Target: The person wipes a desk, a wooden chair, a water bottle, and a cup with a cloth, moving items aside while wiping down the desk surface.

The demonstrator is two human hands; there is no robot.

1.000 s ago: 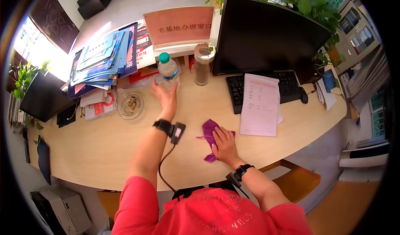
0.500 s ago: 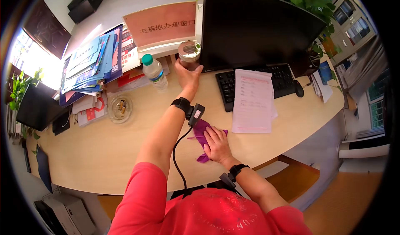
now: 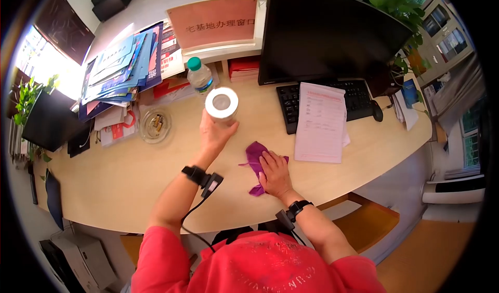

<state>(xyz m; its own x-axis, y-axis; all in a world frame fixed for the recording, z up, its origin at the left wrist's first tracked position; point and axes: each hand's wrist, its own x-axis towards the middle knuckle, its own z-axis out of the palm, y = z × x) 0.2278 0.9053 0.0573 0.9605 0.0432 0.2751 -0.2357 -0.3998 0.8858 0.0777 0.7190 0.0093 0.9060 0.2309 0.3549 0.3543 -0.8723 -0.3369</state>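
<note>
My left hand (image 3: pixel 215 137) is wrapped round a cup (image 3: pixel 222 105) with a pale, ring-shaped top, seen almost from above. It is held over the left-middle part of the desk, just in front of a water bottle (image 3: pixel 200 76) with a green cap. Whether the cup's base touches the desk is hidden. A crumpled purple cloth (image 3: pixel 254 151) lies on the desktop, and my right hand (image 3: pixel 275 174) rests flat on its right side, fingers stretched out.
A monitor (image 3: pixel 332 36) stands behind a keyboard (image 3: pixel 287 108) partly covered by printed papers (image 3: pixel 319 127); a mouse (image 3: pixel 377 111) sits at right. Leftward are a glass ashtray (image 3: pixel 155 125) and stacked folders (image 3: pixel 117 69). A pink sign (image 3: pixel 213 23) stands at the back.
My left hand has brought the cup away from beside the monitor, toward me and to the left. My right hand stays on the purple cloth. The view has shifted slightly.
</note>
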